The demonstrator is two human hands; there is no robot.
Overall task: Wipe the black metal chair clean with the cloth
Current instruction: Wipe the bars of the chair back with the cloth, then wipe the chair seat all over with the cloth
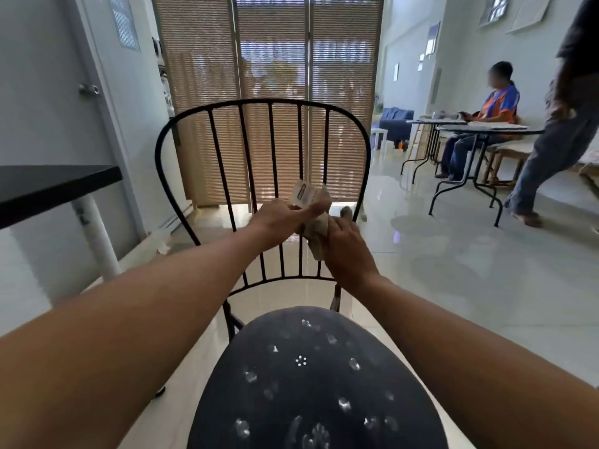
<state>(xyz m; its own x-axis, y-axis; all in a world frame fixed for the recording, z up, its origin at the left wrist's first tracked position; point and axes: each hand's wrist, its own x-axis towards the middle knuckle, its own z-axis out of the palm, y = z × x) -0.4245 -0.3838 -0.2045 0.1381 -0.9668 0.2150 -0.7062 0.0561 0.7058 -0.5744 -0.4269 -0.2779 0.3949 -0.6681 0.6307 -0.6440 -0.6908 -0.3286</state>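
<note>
The black metal chair faces me, with a curved back of thin upright bars and a round dark seat marked with pale smudges. A beige cloth is held in front of the right-hand bars of the back. My left hand grips the cloth's upper part from the left. My right hand grips its lower part from the right. Both hands meet at mid-height of the backrest, and the cloth's middle is hidden between them.
A black tabletop on a white leg stands at the left, near a grey door. A woven folding screen stands behind the chair. At the right are folding tables, a seated person and a walking person on glossy tiles.
</note>
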